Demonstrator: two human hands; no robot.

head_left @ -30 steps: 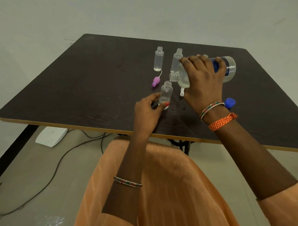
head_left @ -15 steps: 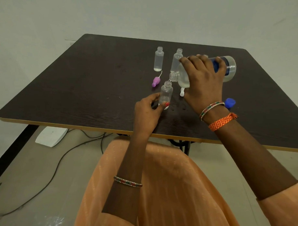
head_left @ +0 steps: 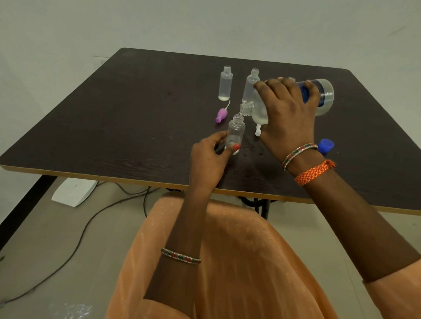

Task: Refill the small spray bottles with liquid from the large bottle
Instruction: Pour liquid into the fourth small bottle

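Right hand (head_left: 288, 118) grasps the tipped large clear plastic bottle (head_left: 321, 95), frame centre-right; likely slippery. Left hand (head_left: 210, 157) pinches the light small clear spray bottle (head_left: 236, 132) low, steadying it.

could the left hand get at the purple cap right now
Probably not yet: the left hand grips the small bottle being filled. The purple cap lies just beyond it, with nothing between.

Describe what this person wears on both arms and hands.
The left hand has a red-painted thumbnail, with a beaded red-and-green bangle on that forearm. The right hand has a similar beaded bangle and an orange woven band at the wrist. An orange sleeve covers the right upper arm.
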